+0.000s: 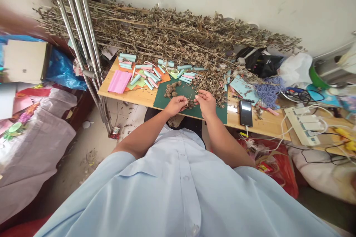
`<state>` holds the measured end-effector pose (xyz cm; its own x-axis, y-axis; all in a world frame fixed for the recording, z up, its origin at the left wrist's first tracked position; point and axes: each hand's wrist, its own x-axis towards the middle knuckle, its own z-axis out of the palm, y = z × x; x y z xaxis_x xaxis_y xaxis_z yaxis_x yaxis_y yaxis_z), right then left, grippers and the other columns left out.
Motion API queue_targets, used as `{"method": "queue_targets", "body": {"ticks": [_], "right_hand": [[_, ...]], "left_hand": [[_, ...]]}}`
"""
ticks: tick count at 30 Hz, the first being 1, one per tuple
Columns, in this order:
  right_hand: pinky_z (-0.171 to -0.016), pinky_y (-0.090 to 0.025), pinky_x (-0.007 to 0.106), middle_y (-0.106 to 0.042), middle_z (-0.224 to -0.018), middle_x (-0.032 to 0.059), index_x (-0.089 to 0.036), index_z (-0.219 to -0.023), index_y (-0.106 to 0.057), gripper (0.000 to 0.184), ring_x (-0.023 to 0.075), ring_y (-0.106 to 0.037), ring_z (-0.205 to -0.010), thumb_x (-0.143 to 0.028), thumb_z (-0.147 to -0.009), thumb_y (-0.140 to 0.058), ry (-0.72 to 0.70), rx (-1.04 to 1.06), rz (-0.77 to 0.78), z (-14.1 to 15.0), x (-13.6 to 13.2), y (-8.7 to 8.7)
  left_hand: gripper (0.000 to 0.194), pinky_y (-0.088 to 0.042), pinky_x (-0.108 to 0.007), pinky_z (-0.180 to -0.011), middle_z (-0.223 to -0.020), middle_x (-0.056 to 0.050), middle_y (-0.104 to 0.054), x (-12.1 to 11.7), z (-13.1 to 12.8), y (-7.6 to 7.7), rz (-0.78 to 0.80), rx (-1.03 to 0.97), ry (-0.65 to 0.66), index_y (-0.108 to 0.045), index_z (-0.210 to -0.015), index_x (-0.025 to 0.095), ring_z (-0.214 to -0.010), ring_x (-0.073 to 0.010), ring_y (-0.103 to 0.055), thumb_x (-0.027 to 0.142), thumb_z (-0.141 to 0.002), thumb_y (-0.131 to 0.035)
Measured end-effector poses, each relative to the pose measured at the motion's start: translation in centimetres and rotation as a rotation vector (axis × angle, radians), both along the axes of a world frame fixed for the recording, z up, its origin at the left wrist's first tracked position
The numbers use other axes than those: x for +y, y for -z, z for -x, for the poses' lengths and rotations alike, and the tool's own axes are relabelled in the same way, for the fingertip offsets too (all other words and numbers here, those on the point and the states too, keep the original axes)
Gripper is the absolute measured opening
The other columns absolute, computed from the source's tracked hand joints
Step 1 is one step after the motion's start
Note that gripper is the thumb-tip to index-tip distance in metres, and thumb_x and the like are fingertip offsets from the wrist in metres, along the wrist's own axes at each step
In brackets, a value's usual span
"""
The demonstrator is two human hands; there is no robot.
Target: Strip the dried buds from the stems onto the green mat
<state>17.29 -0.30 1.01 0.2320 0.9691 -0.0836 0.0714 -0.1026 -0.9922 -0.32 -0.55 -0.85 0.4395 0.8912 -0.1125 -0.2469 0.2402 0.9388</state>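
Observation:
Over the front of a dark green mat (pixel 161 98), my left hand (pixel 177 105) and my right hand (pixel 206 103) face each other, a small gap apart. Both have their fingers pinched on bits of dried plant (pixel 190 103) that show between them. Left of my hands lie several brown dried balls (pixel 171 89) of rolled plant matter. A heap of loose dried leaves (pixel 211 83) covers the mat's right side, just behind my right hand.
Long dried plant stalks (pixel 167 29) span the back of the table (pixel 125 95). Paper rolls (pixel 150 76) and pink paper (pixel 119 81) lie left. A phone (pixel 246 113), purple yarn (pixel 269 92) and a power strip (pixel 303 124) lie right. Metal crutches (pixel 80 37) stand at the left edge.

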Motion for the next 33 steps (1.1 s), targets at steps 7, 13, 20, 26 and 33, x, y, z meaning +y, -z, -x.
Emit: {"method": "queue_targets", "body": {"ticks": [7, 13, 20, 26, 33], "right_hand": [[-0.05, -0.049, 0.025, -0.073, -0.1, 0.0065, -0.02, -0.107, -0.062, 0.045, 0.0145, -0.066, -0.065, -0.04, -0.069, -0.075, -0.02, 0.007, 0.047, 0.5, -0.1, 0.3], [-0.049, -0.047, 0.024, -0.074, -0.094, 0.0058, -0.019, -0.109, -0.063, 0.046, 0.0151, -0.067, -0.065, -0.039, -0.07, -0.076, -0.107, 0.118, 0.091, 1.2, -0.4, -0.3], [-0.051, -0.048, 0.025, -0.07, -0.082, 0.0003, -0.021, -0.11, -0.064, 0.048, 0.0142, -0.064, -0.063, -0.037, -0.068, -0.078, -0.118, 0.101, 0.066, 1.3, -0.5, -0.1], [-0.052, -0.049, 0.027, -0.069, -0.079, -0.0004, -0.021, -0.109, -0.063, 0.049, 0.0142, -0.063, -0.062, -0.039, -0.067, -0.08, -0.131, 0.07, 0.05, 1.6, -0.6, -0.2], [-0.055, -0.051, 0.027, -0.07, -0.081, 0.0002, -0.021, -0.112, -0.063, 0.051, 0.0148, -0.064, -0.064, -0.041, -0.068, -0.078, -0.13, 0.033, 0.049, 1.4, -0.4, 0.2]], "left_hand": [[0.031, -0.029, -0.02, -0.045, -0.069, 0.001, -0.056, 0.0, 0.0, -0.3, 0.011, -0.003, 0.001, -0.053, -0.078, 0.015, -0.047, -0.0044, -0.044, 0.041, -0.082, -0.068], [0.032, -0.029, -0.021, -0.045, -0.067, 0.002, -0.054, 0.0, 0.1, -0.1, -0.013, -0.002, 0.011, -0.054, -0.078, 0.015, -0.047, -0.0051, -0.045, 0.043, -0.083, -0.068], [0.034, -0.029, -0.02, -0.046, -0.06, 0.003, -0.05, -0.1, 0.2, -0.3, -0.028, 0.009, 0.011, -0.056, -0.078, 0.014, -0.047, -0.0056, -0.043, 0.047, -0.085, -0.066], [0.027, -0.027, -0.02, -0.046, -0.052, 0.004, -0.049, -0.1, 0.3, -0.3, -0.082, 0.097, 0.024, -0.056, -0.08, 0.015, -0.045, -0.0055, -0.041, 0.039, -0.085, -0.066], [0.022, -0.028, -0.019, -0.046, -0.052, 0.005, -0.046, 0.0, 0.2, 0.3, -0.08, 0.098, 0.011, -0.054, -0.078, 0.016, -0.045, -0.0059, -0.043, 0.035, -0.086, -0.063]]}}
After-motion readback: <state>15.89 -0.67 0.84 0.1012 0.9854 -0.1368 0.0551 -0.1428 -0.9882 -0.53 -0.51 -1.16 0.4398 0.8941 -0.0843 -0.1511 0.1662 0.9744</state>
